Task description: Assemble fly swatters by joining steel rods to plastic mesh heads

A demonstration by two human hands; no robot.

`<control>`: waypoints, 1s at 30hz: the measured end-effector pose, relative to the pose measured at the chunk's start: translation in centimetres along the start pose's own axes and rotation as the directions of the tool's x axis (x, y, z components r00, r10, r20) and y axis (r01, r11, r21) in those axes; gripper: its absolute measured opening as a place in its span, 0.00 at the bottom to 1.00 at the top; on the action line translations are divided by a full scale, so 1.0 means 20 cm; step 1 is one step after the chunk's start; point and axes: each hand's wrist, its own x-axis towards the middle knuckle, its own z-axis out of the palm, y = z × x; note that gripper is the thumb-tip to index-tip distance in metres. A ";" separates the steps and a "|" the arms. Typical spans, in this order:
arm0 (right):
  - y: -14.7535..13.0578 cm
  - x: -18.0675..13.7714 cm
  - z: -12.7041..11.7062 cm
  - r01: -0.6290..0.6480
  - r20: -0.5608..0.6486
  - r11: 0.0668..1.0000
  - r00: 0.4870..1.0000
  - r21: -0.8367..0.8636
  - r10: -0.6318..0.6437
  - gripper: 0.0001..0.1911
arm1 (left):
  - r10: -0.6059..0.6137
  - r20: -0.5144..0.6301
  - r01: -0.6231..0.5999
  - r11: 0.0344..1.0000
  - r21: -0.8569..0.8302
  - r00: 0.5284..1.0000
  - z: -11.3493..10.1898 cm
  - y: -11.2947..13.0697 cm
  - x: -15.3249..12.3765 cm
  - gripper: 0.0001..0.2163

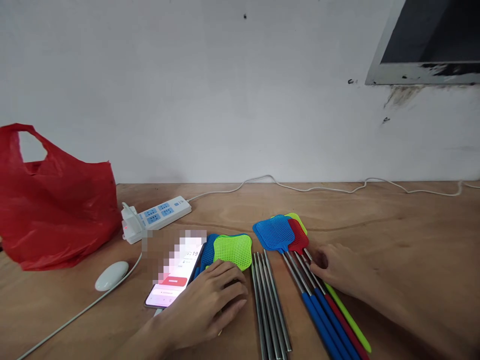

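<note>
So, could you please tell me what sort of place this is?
Probably a simple indoor workspace: a wooden tabletop against a marked, pale wall, a power strip, and fly swatters laid out beside loose metal rods.

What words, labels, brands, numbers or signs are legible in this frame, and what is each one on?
":19": the clock line on the phone screen; what precedes it is pixelated.
Red button and smaller lines on the phone screen: too small to read.
Power strip: marks near its far end, too small to make out.
Red bag and fly swatters: no legible text.
</note>
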 end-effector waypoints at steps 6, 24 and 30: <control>0.01 0.01 -0.02 -0.032 0.068 0.999 0.997 0.015 0.031 0.12 | -0.004 0.015 0.004 1.000 -0.001 1.000 0.00 0.00 0.00 0.06; -0.09 0.04 -0.05 -0.231 0.175 0.372 0.968 0.899 0.178 0.22 | 0.002 -0.036 -0.001 1.000 0.015 0.999 0.01 -0.01 0.00 0.07; -0.16 -0.01 0.00 -0.325 0.337 0.093 0.924 0.941 -0.183 0.21 | -0.066 -0.179 0.075 0.996 0.046 0.982 0.03 -0.04 -0.02 0.09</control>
